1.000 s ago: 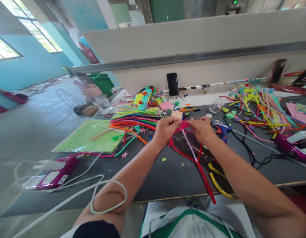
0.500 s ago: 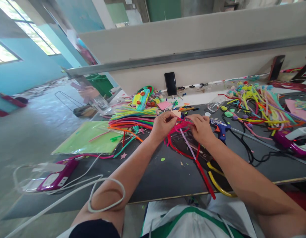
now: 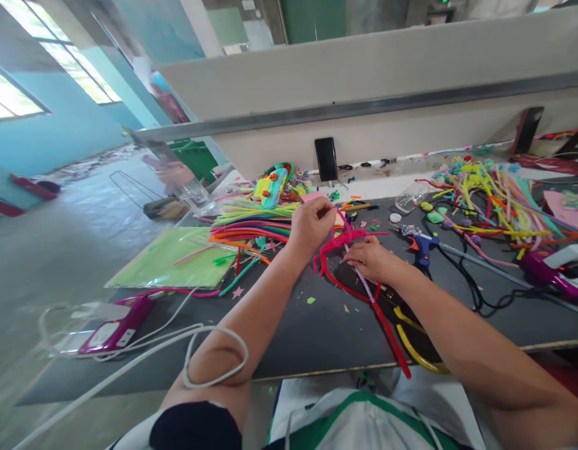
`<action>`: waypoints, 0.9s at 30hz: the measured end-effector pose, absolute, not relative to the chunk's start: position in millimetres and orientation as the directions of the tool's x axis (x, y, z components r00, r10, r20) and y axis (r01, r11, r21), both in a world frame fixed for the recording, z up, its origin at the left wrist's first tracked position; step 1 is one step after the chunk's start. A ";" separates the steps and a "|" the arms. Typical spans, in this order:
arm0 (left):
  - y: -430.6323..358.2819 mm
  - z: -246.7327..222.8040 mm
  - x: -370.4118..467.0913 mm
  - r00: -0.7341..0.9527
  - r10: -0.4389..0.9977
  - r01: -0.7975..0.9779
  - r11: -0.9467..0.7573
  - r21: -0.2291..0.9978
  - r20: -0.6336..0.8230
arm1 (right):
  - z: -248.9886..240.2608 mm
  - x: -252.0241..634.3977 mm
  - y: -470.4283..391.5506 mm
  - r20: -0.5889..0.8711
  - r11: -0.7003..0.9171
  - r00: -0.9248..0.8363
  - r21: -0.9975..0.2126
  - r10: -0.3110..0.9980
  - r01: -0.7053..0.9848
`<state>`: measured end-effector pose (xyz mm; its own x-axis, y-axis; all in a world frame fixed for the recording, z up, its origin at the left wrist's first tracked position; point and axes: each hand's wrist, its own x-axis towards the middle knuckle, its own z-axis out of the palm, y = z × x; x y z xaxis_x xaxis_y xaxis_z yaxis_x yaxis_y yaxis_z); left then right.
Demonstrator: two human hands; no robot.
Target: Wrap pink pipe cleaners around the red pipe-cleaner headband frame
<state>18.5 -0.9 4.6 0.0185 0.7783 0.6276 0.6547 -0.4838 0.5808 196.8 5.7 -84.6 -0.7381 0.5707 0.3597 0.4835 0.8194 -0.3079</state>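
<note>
A pink and red pipe-cleaner shape with bent loops hangs between my hands over the dark table. My left hand pinches a pink strand at its upper left. My right hand, lower and to the right, has its fingers closed around the lilac pipe cleaner just below the pink loops. This lilac stem runs down into a thick red wrapped end pointing toward me. Behind the right forearm lie yellow-handled pliers, partly hidden.
Bundled pipe cleaners and a green sheet pack lie to the left. A blue glue gun rests right of my right hand. A phone leans against the back panel. A white cable loops over my left forearm.
My right hand has let go of the pink strand, whose end now sticks out to the right, and moved down to the lilac stem. My left hand has risen slightly.
</note>
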 end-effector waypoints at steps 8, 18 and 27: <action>23.9 3.5 23.3 -0.104 0.886 0.265 -0.413 0.871 0.452 | -85.3 196.5 6.6 0.389 0.823 -0.727 -0.316 0.566 0.472; 24.7 -3.4 27.1 -0.088 0.925 0.087 -0.363 0.928 0.370 | -83.9 204.2 11.7 0.485 0.800 -0.635 -0.366 0.601 0.476; 27.4 -1.7 20.4 0.038 0.929 0.156 -0.369 0.916 0.368 | -87.2 204.1 31.5 0.548 0.581 -0.315 -0.421 0.775 0.697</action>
<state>20.4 27.4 -1.7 0.0385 0.9292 0.3676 0.1555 -0.3689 0.9164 204.1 31.5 -87.2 -0.3146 0.7749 0.5482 0.6968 0.5807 -0.4210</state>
